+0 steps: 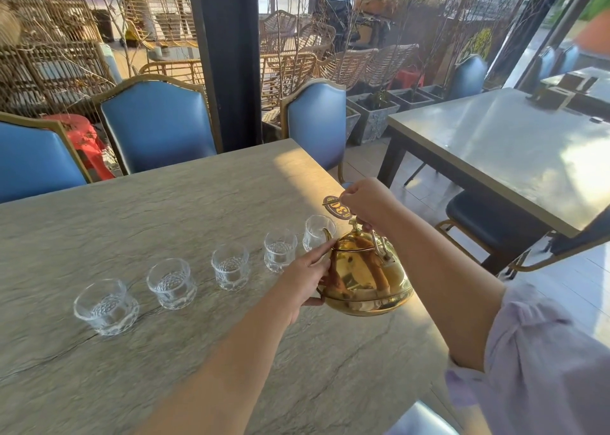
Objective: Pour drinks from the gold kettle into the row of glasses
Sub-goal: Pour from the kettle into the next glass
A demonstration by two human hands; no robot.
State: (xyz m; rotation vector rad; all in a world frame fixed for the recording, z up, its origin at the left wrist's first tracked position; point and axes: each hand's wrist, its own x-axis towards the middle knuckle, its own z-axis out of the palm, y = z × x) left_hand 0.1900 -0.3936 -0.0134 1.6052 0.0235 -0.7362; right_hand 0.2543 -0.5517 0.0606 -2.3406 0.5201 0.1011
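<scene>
A shiny gold kettle [366, 273] is held near the table's right edge, its spout over the rim of the far-right glass [317, 231]. My right hand [368, 203] grips the kettle's top handle. My left hand [305, 274] rests flat against the kettle's left side and lid edge. Several clear patterned glasses stand in a diagonal row on the grey stone table [165, 223], from the nearest glass [106, 306] at left, past one in the middle [230, 265], to the far-right glass. I cannot tell whether any glass holds liquid.
A dark oval table-number sign [336, 207] stands behind the kettle, near my right hand. Blue chairs [155, 124] line the table's far side. A second table [515, 151] stands to the right across an aisle.
</scene>
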